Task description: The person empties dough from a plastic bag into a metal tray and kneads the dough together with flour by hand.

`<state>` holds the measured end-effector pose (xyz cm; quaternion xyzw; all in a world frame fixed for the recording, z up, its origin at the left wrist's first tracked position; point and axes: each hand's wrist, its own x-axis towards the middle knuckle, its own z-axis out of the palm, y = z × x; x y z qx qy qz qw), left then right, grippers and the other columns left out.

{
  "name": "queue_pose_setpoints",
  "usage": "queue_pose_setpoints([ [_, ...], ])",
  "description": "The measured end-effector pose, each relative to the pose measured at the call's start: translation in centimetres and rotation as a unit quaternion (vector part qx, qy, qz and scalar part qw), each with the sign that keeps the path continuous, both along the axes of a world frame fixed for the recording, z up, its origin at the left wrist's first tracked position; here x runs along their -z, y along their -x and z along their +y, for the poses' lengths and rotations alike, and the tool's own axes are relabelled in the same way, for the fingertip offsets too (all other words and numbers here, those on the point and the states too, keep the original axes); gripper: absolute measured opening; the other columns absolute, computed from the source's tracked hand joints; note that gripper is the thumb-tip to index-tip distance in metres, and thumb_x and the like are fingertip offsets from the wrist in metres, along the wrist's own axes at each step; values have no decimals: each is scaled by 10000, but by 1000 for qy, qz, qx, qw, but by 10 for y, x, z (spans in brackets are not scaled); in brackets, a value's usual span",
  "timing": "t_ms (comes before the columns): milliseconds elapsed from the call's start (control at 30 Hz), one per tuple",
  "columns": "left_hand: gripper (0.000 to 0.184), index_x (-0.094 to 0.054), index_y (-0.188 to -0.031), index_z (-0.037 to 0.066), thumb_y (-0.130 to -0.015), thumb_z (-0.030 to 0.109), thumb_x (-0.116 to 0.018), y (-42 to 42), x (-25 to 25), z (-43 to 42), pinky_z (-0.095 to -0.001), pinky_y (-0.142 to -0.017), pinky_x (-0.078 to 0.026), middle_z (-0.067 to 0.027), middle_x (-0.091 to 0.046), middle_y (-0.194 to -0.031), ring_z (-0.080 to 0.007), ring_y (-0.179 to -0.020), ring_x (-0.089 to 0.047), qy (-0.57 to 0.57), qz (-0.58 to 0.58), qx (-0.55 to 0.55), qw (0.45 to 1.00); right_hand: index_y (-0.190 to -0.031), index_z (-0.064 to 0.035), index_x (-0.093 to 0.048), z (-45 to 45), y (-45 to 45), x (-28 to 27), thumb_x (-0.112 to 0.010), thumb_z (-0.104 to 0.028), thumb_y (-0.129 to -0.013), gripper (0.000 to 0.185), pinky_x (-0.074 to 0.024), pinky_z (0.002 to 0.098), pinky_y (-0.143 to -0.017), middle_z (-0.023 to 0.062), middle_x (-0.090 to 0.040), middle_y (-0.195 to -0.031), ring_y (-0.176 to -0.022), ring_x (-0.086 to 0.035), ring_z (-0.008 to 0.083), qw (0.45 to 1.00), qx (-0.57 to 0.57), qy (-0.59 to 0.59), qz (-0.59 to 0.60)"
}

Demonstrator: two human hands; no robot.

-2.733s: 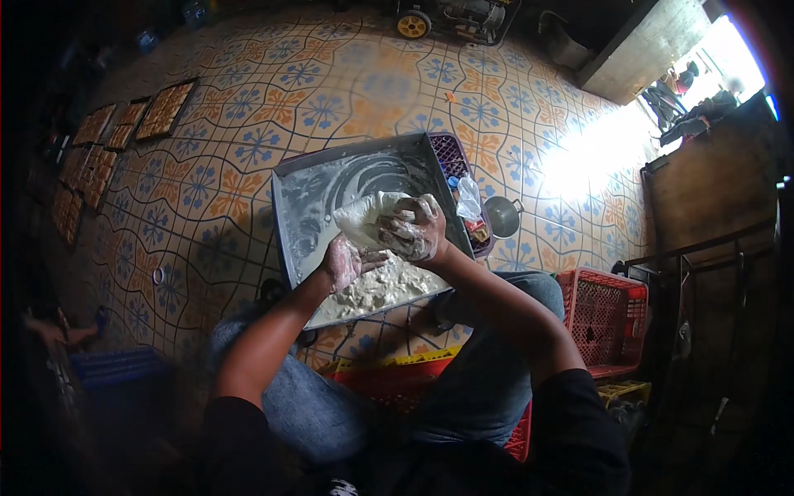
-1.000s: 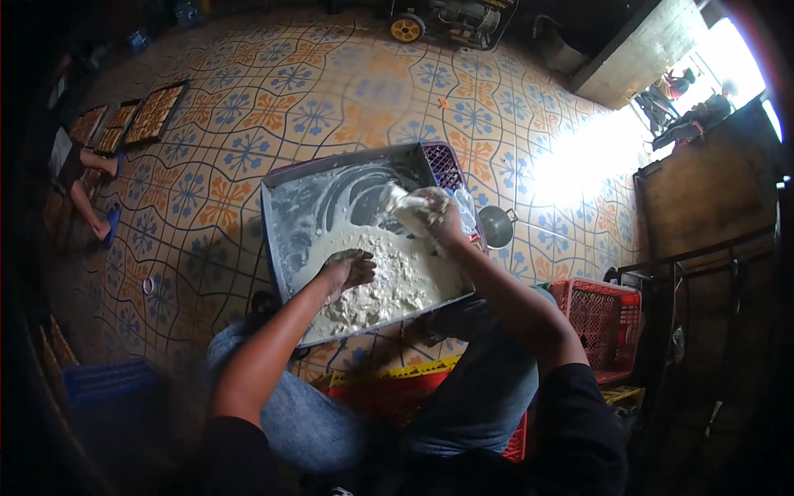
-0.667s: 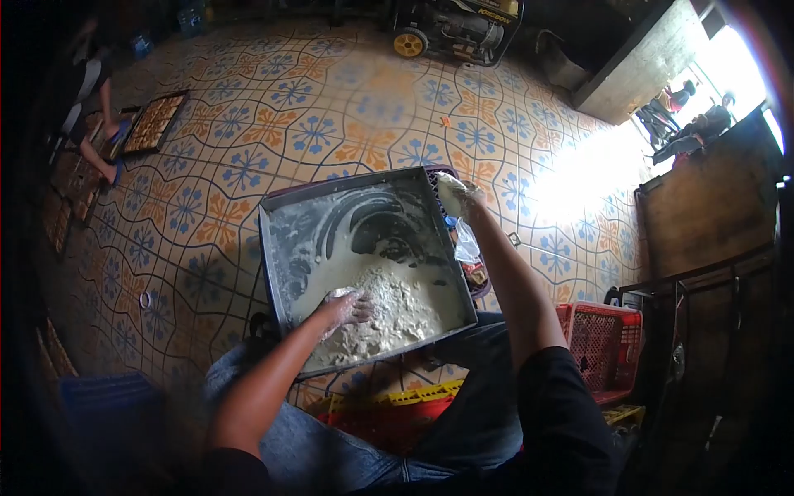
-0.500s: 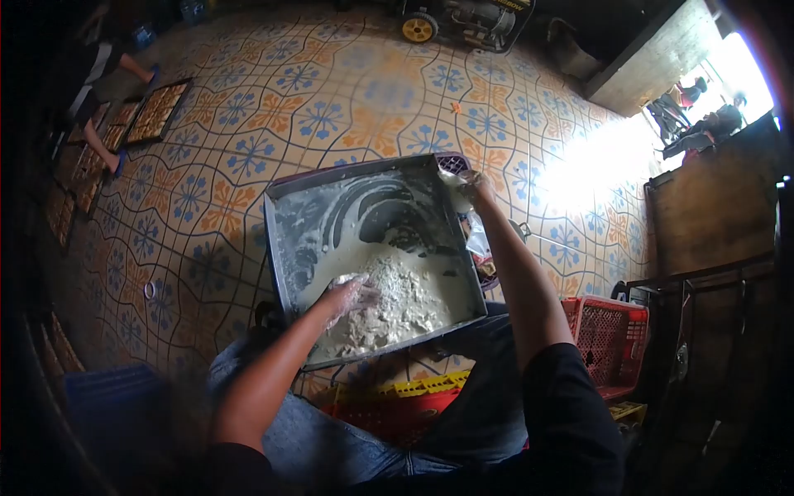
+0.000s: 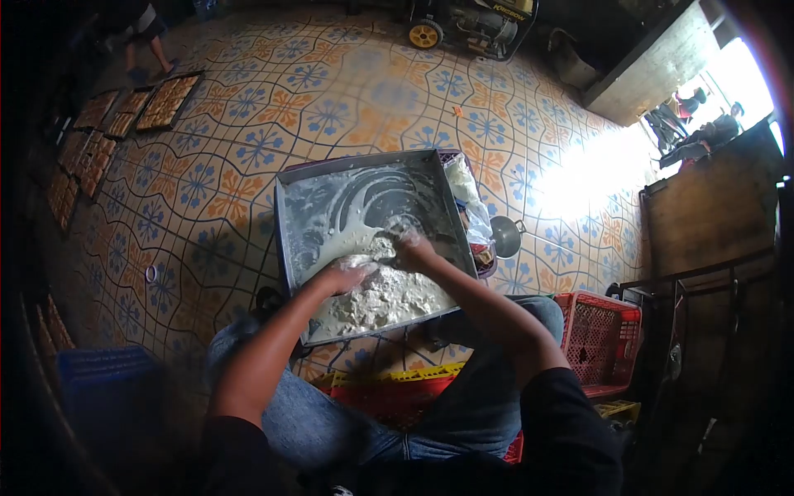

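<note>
A square grey metal pan (image 5: 285, 240) sits in front of my knees, holding a wet, lumpy white dough (image 5: 389, 298). Thin batter is smeared in curved streaks over its far half. My left hand (image 5: 354, 271), coated in white, lies on the left part of the dough with its fingers stretched out. Close beside it, my right hand (image 5: 411, 245) reaches into the dough near the middle of the pan. Batter covers the right fingers, so their grip is hidden.
Right of the pan are a white plastic bag (image 5: 465, 186) and a round metal pan (image 5: 506, 237). Red crates (image 5: 600, 343) stand by my right knee. Filled trays (image 5: 169, 101) lie on the tiled floor at left, near a person's legs (image 5: 157, 54). A generator (image 5: 488, 29) stands at the back.
My right hand has come from the pan's far right rim down into the dough. My left hand has moved slightly up. The person at far left has stepped farther back.
</note>
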<state>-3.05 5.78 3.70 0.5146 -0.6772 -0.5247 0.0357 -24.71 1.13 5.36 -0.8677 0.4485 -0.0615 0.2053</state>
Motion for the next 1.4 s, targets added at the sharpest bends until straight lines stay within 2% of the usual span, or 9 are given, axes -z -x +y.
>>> queue_pose_setpoints([
  [33, 518, -519, -1200, 32, -817, 376, -575, 8, -93, 12, -333, -947, -379, -191, -552, -1179, -311, -1119, -511, 17, -46, -81, 995, -1183, -117, -515, 8, -3, 9, -647, -451, -715, 589, -446, 431, -868, 171, -520, -1189, -1075, -512, 341, 1000, -7, 8, -3],
  [133, 547, -502, -1224, 61, -811, 419, -519, -11, -55, 16, -366, -980, -358, -223, -505, -1224, -333, -1158, -468, 40, -115, -22, 992, -891, -43, -631, 21, -10, 110, -643, -266, -693, 298, -483, 416, -724, 176, -622, -873, -840, -604, 337, 999, -9, -42, -14],
  [333, 541, -512, -1213, 109, -754, 387, -581, -24, -54, 15, -369, -955, -390, -197, -505, -1227, -331, -1141, -480, 101, -131, -43, 985, -785, -43, -611, 49, -20, 45, -573, -169, -702, 155, -470, 430, -639, 182, -607, -801, -722, -589, 361, 991, 56, -102, -73],
  [433, 550, -501, -1227, 143, -737, 371, -604, -23, -47, 13, -370, -954, -392, -178, -505, -1232, -334, -1136, -480, 140, -85, -21, 986, -780, -51, -624, 81, -19, -14, -510, -115, -751, 134, -466, 428, -612, 174, -594, -699, -664, -584, 347, 991, -96, -41, -85],
  [667, 659, -502, -1178, 44, -636, 373, -683, -1, -21, 35, -377, -948, -394, -213, -482, -1208, -342, -1112, -481, 143, -168, 149, 964, -955, -88, -641, 47, 40, 3, -589, -203, -748, 242, -488, 410, -666, 140, -624, -814, -770, -608, 315, 993, -67, 12, 94],
  [800, 553, -584, -1012, -11, -574, 302, -712, -5, 18, 47, -406, -857, -449, -226, -568, -1023, -372, -984, -547, 283, -129, 123, 943, -1091, -80, -565, 56, 27, 16, -666, -354, -718, 475, -489, 413, -685, 162, -617, -836, -789, -608, 319, 996, -3, 33, -85],
  [933, 521, -583, -1020, -9, -579, 246, -694, -3, 19, 42, -395, -864, -449, -216, -573, -1027, -365, -971, -554, 234, -136, 129, 954, -873, -53, -638, 69, 9, 37, -671, -246, -649, 297, -488, 412, -707, 154, -620, -797, -767, -601, 336, 990, -72, -29, 114],
  [1300, 375, -611, -820, -42, -568, 230, -668, -36, -34, 25, -407, -748, -468, -229, -606, -829, -362, -824, -590, 156, -144, 135, 968, -714, -14, -608, 57, 28, 5, -542, -89, -723, 99, -480, 416, -603, 203, -585, -698, -670, -592, 348, 994, 36, -89, -59],
  [1400, 378, -612, -812, -40, -564, 239, -668, -29, -66, 25, -409, -739, -471, -233, -605, -828, -361, -820, -590, 102, -193, 100, 971, -728, -42, -608, 79, 7, -34, -579, -119, -701, 87, -484, 419, -584, 181, -584, -675, -647, -588, 342, 989, -138, -38, -21],
])
